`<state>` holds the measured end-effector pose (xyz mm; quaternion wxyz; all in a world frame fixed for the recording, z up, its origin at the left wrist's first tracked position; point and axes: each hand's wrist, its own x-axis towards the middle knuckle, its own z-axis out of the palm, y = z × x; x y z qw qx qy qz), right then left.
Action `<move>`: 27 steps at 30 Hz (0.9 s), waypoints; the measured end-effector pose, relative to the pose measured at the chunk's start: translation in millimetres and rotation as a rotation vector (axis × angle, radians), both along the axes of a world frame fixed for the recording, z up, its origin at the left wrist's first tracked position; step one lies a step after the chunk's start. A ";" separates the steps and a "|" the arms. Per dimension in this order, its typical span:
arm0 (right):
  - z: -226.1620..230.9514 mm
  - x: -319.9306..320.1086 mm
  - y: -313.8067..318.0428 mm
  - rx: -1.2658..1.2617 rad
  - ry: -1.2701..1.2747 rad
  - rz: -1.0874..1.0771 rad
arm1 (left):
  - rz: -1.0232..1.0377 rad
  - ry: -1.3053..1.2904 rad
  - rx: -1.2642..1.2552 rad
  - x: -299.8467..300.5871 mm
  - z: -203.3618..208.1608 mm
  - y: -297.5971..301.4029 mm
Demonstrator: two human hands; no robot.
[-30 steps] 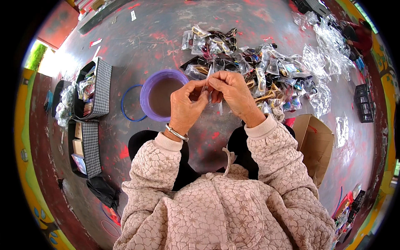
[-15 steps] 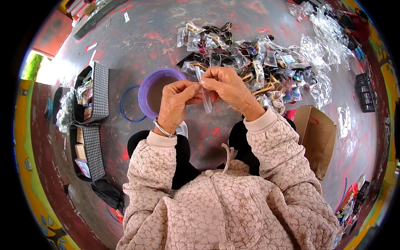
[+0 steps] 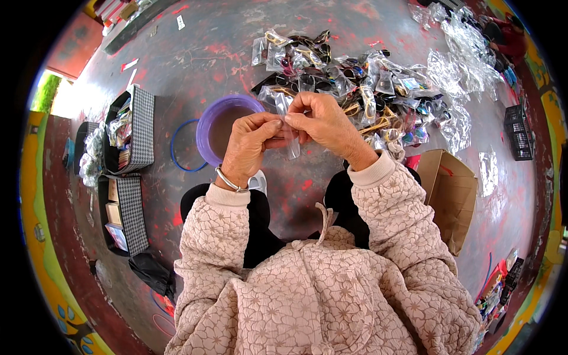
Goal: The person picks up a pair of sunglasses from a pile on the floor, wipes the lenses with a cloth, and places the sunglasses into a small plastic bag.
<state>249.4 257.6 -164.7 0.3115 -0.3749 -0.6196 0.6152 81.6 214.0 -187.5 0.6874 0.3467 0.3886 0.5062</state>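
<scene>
And the bag [image 3: 292, 145] is changing shape! Half a second back it shows as a slim, whitish strip; now it looks a touch wider and clearer, its film catching light between the fingertips. The hands barely shift: the right hand [image 3: 325, 124] sits a hair higher, the left hand [image 3: 249, 145] holds almost the same spot, and the lower end of the bag dangles as before.

Now the pose. Both hands are raised in front of the body, forearms angling inward, fingertips almost meeting. The left hand is closed to a pinch, thumb and forefinger on the bag's left side, a bangle [image 3: 229, 181] at its wrist. The right hand arches over from the other side, thumb against forefinger, nipping the upper part of the bag, the other fingers bent in behind.

So the bag hangs nearly upright, up off the floor [image 3: 177, 77], right between the two. Just left of the left hand, there's the purple tub [image 3: 204, 133]; beyond the right hand spreads the pile of bagged sunglasses [image 3: 367, 103], and nearer the right sleeve [image 3: 396, 201], an open carton [image 3: 455, 201].
</scene>
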 end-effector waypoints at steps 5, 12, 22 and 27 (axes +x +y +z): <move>0.8 -0.1 -0.1 0.013 -0.018 0.028 | 0.016 0.050 0.023 0.8 -2.9 0.6; -2.3 -1.1 0.1 0.019 -0.030 0.010 | 0.048 0.139 0.019 2.4 -3.9 1.4; -6.1 -6.6 -3.5 0.386 -0.184 -0.132 | 0.084 0.266 0.061 11.4 1.3 -0.4; -14.1 -8.6 -4.9 0.553 -0.240 -0.190 | 0.118 0.492 0.132 15.0 -3.7 -0.5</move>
